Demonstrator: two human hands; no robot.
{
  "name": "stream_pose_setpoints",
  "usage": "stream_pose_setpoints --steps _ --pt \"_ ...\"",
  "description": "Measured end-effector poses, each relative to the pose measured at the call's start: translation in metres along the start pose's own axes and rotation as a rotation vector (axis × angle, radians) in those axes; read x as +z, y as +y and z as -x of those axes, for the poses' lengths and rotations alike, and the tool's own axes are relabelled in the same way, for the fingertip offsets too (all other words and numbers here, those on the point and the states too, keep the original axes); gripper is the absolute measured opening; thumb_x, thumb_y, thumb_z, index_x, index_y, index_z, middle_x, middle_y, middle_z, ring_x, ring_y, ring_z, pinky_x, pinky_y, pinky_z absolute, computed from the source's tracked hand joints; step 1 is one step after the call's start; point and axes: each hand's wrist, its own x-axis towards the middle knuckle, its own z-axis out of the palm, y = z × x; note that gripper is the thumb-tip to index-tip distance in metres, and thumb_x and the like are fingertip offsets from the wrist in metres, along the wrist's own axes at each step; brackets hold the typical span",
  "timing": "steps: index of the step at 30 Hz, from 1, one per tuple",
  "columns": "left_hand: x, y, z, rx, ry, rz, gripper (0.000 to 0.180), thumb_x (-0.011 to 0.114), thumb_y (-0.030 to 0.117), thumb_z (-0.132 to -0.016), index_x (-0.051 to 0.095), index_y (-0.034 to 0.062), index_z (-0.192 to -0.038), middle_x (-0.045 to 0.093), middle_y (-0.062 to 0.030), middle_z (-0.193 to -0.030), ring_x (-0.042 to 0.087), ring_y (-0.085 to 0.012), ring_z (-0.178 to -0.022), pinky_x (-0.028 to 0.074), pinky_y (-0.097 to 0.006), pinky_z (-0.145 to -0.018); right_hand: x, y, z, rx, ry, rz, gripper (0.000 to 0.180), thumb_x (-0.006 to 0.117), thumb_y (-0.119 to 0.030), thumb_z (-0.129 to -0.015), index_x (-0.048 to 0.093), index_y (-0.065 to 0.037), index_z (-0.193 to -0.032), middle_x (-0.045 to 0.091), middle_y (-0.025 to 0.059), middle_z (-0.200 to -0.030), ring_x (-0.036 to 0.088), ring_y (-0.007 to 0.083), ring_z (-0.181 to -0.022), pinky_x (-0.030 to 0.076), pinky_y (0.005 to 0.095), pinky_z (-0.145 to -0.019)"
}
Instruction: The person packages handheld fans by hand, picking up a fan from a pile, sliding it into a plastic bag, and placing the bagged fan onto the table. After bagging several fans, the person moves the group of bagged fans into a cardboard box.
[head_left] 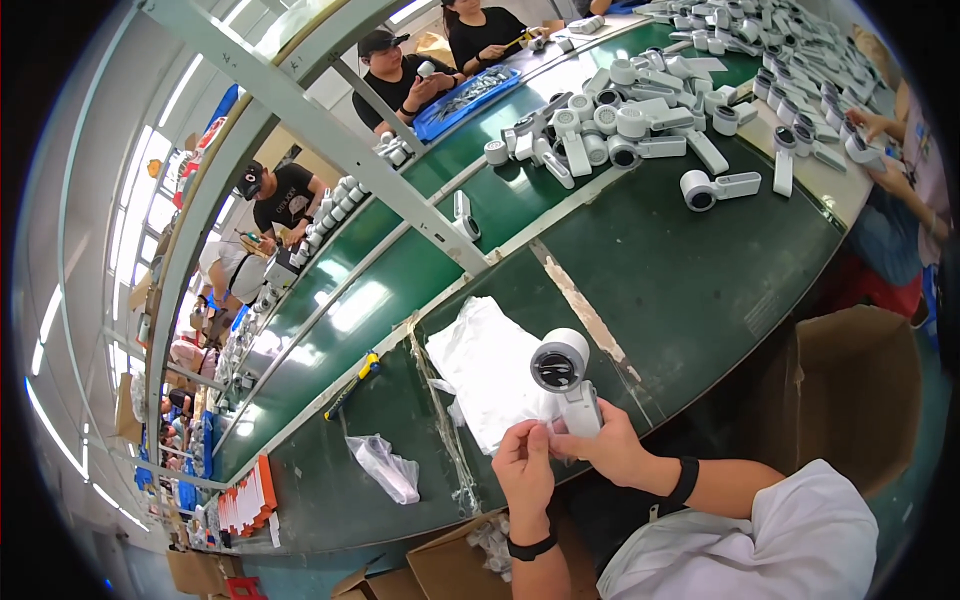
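My right hand (612, 450) is closed around the handle of a white handheld device (580, 408). Its round head, with a dark ringed face, points up and away from me. Close beside it, my left hand (524, 468) pinches what looks like the edge of a thin clear plastic bag, mostly hidden by the fingers. Just beyond both hands, a stack of white plastic bags (485, 365) lies on the green table (690, 290). Left of the stack is a crumpled translucent bag (384, 468) with something pale inside.
A yellow-and-black utility knife (352, 385) lies at the left. Many similar white devices (630, 115) are heaped at the far side. A metal frame post (340, 150) slants over the table. Cardboard boxes (850, 400) stand below the edge. Co-workers sit across and at right.
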Motion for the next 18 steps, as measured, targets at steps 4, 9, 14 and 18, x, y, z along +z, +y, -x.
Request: stream_pose_setpoints --steps 4,9,14,18 --pt "-0.013 -0.005 0.004 -0.025 0.040 0.027 0.015 0.059 0.014 -0.097 0.058 -0.0008 -0.100 0.062 -0.0060 -0.082 0.061 -0.0144 -0.069 0.052 -0.028 -0.064 -0.007 0.004 -0.004 -0.073 0.067 0.054 0.033 0.075 -0.004 -0.078 0.056 -0.001 -0.105 0.063 0.0038 -0.091 0.062 0.0113 -0.076 0.052 0.0270 -0.063" --pt "-0.015 -0.006 0.004 -0.197 0.099 0.719 0.017 0.057 0.021 -0.099 0.055 0.0038 -0.100 0.063 -0.0059 -0.090 0.062 -0.0182 -0.075 0.053 -0.035 -0.071 -0.017 0.002 0.000 -0.223 0.139 0.228 0.025 0.069 -0.009 -0.079 0.059 -0.002 -0.101 0.061 0.0016 -0.086 0.055 0.0092 -0.075 0.048 0.0273 -0.067" --pt "-0.006 -0.005 0.007 -0.167 0.047 0.200 0.012 0.056 0.009 -0.097 0.058 -0.0007 -0.104 0.063 -0.0047 -0.090 0.060 -0.0114 -0.073 0.052 -0.027 -0.064 -0.021 0.000 0.009 -0.290 0.130 0.297 0.026 0.069 -0.010 -0.080 0.058 -0.001 -0.102 0.062 0.0029 -0.087 0.056 0.0094 -0.077 0.049 0.0283 -0.069" --pt "0.005 0.005 0.009 -0.113 -0.043 -0.053 0.009 0.058 0.007 -0.095 0.060 -0.0011 -0.099 0.061 -0.0028 -0.083 0.056 -0.0092 -0.066 0.049 -0.025 -0.061 -0.031 -0.003 0.010 -0.290 0.170 0.356 0.029 0.069 -0.012 -0.081 0.058 0.000 -0.105 0.063 0.0041 -0.087 0.057 0.0095 -0.078 0.049 0.0282 -0.070"
